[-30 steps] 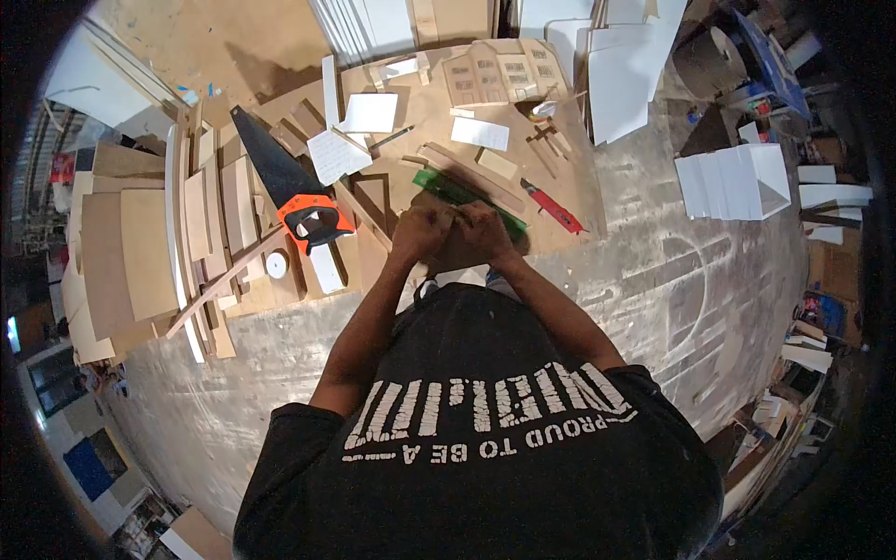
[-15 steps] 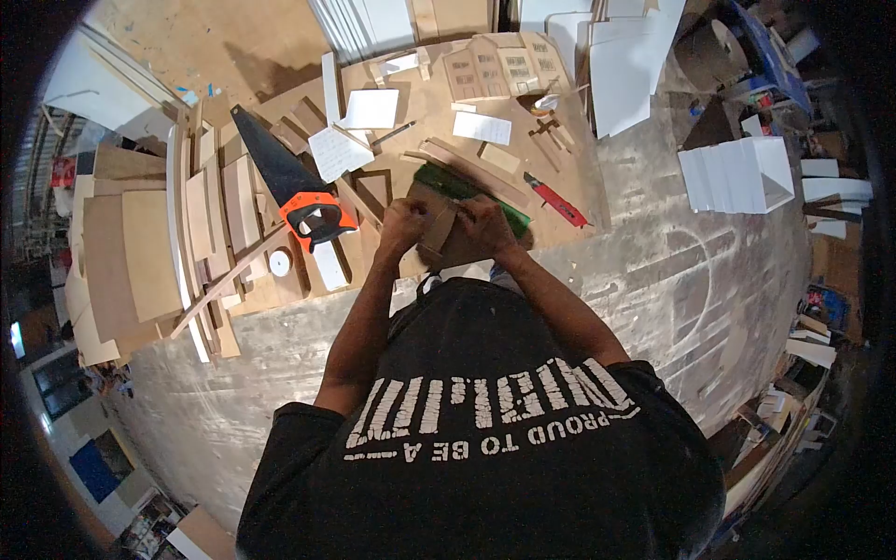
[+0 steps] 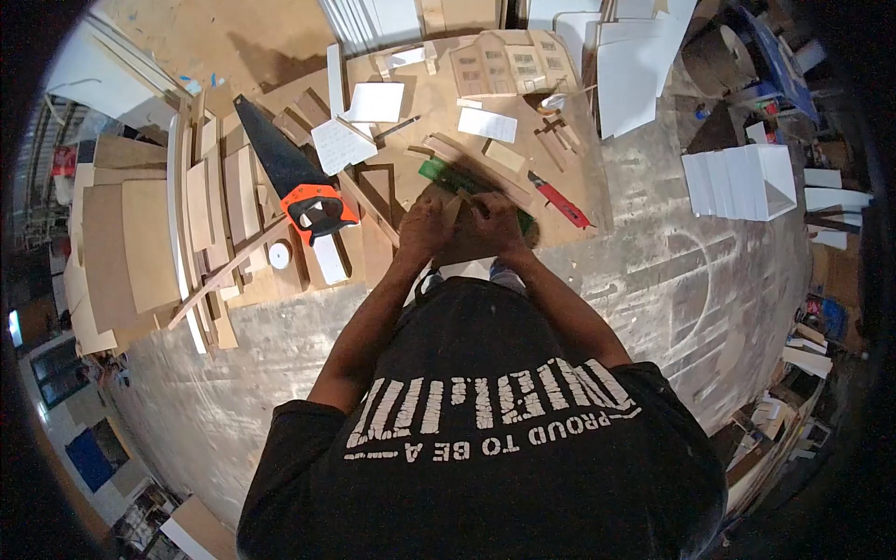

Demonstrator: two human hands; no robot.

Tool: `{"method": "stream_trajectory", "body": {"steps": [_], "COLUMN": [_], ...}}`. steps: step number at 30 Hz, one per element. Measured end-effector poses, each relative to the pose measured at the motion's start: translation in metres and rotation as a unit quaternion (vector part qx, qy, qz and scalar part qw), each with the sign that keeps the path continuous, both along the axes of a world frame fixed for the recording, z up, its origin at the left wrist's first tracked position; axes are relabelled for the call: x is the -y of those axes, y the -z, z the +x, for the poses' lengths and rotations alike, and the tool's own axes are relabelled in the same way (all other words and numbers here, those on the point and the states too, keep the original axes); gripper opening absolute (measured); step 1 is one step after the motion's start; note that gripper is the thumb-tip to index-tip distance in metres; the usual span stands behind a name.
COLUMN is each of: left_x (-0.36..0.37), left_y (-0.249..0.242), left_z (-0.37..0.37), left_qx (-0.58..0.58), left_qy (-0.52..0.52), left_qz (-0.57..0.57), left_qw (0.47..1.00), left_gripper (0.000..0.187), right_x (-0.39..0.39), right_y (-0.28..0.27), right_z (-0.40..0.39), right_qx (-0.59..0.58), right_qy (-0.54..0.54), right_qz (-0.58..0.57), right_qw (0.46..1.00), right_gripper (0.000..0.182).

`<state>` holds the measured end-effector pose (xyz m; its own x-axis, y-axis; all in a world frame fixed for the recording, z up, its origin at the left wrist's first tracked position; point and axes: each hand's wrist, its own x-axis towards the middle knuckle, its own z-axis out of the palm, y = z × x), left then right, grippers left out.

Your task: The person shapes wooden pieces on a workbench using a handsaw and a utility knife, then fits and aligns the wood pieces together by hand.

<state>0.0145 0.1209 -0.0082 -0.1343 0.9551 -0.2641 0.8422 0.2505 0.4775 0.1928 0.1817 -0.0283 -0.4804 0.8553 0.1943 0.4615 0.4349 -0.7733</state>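
Note:
My left hand (image 3: pixel 425 224) and my right hand (image 3: pixel 496 223) are close together at the table's near edge, fingers closed in a pinch. Between them is a small flat brown piece (image 3: pixel 454 206) that looks like wood or card; both hands grip its edges. Partly hidden below my hands lies a green strip-like thing (image 3: pixel 432 169), shadowed in the middle. Just beyond it are narrow wood strips (image 3: pixel 446 147) and a small pale wood block (image 3: pixel 505 155). A red utility knife (image 3: pixel 560 201) lies to the right of my right hand.
A handsaw (image 3: pixel 318 213) with an orange handle lies left of my hands, beside stacked wood strips (image 3: pixel 219 201). Papers (image 3: pixel 343 149), a pencil (image 3: pixel 398 128) and a wooden house-front model (image 3: pixel 509 65) are further back. A white tape roll (image 3: pixel 279 254) sits near the front-left edge.
Both hands have shifted slightly right and lie closer over the green thing, covering more of it. The small brown piece between them is now tilted more upright.

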Motion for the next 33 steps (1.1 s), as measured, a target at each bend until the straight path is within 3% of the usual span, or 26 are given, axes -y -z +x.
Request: {"method": "stream_trajectory", "body": {"steps": [1, 4, 8, 13, 16, 19, 25, 33], "left_x": [-0.002, 0.002, 0.004, 0.013, 0.017, 0.017, 0.015, 0.016], "left_y": [-0.006, -0.005, -0.009, 0.008, 0.026, 0.021, -0.025, -0.006], "left_z": [0.003, 0.006, 0.003, -0.002, -0.001, 0.001, 0.007, 0.002], "left_qx": [-0.018, 0.021, 0.026, 0.032, 0.017, 0.046, 0.052, 0.059], "left_qy": [0.006, -0.001, -0.007, -0.005, -0.006, -0.024, -0.029, -0.053], "left_qz": [-0.031, 0.016, 0.018, 0.005, 0.092, 0.035, 0.022, -0.007], "left_qw": [0.999, 1.0, 0.999, 0.999, 0.996, 0.998, 0.998, 0.997], "left_gripper": [0.051, 0.042, 0.037, 0.034, 0.031, 0.035, 0.04, 0.045], "right_x": [0.0, 0.003, 0.002, 0.005, 0.004, 0.002, 0.005, 0.008], "right_y": [-0.005, -0.005, 0.026, 0.0, -0.002, 0.015, 0.018, 0.003], "right_z": [0.002, 0.007, 0.003, -0.011, -0.019, -0.024, -0.022, -0.022], "right_qx": [0.001, 0.014, -0.001, 0.054, 0.034, 0.003, 0.016, 0.023], "right_qy": [0.008, 0.021, 0.016, -0.026, -0.04, -0.055, -0.025, -0.009], "right_qz": [-0.002, -0.01, 0.014, 0.0, -0.007, 0.036, -0.041, -0.045], "right_qw": [1.0, 1.0, 1.0, 0.998, 0.999, 0.998, 0.999, 0.999], "right_gripper": [0.026, 0.024, 0.022, 0.018, 0.018, 0.02, 0.029, 0.032]}}
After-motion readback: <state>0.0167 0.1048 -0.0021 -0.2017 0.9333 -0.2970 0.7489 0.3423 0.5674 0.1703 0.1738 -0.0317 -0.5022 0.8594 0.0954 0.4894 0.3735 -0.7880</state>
